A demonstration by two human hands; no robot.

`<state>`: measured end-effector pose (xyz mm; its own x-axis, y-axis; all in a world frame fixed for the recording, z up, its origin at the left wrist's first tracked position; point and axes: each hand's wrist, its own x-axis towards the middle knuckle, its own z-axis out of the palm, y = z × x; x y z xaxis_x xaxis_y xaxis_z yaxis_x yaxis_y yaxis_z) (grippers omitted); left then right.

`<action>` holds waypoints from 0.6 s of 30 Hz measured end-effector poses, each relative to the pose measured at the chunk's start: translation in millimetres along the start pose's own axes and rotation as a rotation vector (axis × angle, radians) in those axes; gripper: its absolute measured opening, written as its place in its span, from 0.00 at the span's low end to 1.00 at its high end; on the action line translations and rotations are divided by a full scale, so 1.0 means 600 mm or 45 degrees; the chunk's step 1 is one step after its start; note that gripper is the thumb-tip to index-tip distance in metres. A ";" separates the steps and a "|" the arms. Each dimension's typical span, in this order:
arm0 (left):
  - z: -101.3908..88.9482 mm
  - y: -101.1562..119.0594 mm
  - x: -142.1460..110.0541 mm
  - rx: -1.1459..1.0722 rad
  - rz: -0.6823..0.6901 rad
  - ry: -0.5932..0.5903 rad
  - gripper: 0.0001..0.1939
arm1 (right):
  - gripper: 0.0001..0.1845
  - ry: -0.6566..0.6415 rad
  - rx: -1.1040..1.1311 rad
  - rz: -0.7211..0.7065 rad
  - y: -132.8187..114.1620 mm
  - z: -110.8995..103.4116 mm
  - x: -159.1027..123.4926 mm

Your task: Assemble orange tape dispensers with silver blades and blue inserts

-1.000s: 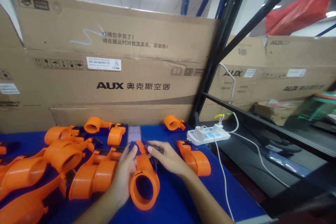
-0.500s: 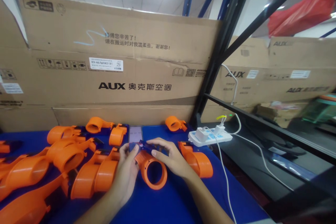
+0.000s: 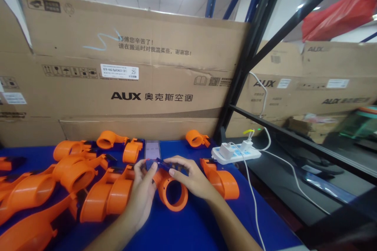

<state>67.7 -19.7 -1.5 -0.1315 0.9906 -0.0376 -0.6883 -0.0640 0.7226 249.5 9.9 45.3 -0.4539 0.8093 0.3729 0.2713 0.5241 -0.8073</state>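
An orange tape dispenser [image 3: 162, 189] is between my hands at the middle of the table, its round ring facing me. My left hand [image 3: 143, 190] grips the dispenser's far end, thumb on top. From the other side, my right hand [image 3: 194, 176] pinches a dark blue piece [image 3: 165, 166] at that same end. Fingers hide much of this piece, so I cannot tell how it is joined. Just right of my right hand lies another orange tape dispenser [image 3: 225, 184]. Several more tape dispensers [image 3: 120, 196] lie left of my left hand.
A phone [image 3: 152, 150] lies beyond my hands on the blue tabletop [image 3: 173, 231]. One more dispenser [image 3: 194, 138] is near the cardboard wall [image 3: 147, 55]. At right are a white power strip [image 3: 235, 153], its cable [image 3: 250, 192] and a dark metal frame [image 3: 240, 86].
The dark blue piece has shifted slightly between my fingertips and now sits closer against my left thumb. Both hands keep nearly the same place.
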 end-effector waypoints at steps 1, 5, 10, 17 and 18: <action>0.000 0.000 -0.001 0.010 0.006 0.001 0.23 | 0.20 0.002 0.007 0.012 0.000 0.001 0.000; 0.001 0.003 -0.005 0.053 0.045 0.040 0.23 | 0.22 -0.039 0.075 0.080 0.003 0.005 -0.002; 0.007 0.011 -0.008 0.038 0.079 -0.047 0.27 | 0.26 -0.079 0.137 0.061 0.001 0.005 -0.005; 0.002 0.010 -0.014 0.121 0.168 -0.102 0.27 | 0.34 0.041 -0.098 -0.130 -0.002 0.015 -0.018; 0.003 0.011 -0.014 0.146 0.188 -0.112 0.29 | 0.36 0.075 -0.196 -0.166 -0.001 0.015 -0.019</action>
<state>65.3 -28.4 4.8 -0.1588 0.9786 0.1311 -0.5797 -0.1999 0.7899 246.7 -2.1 37.1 -0.4444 0.7438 0.4993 0.3424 0.6560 -0.6726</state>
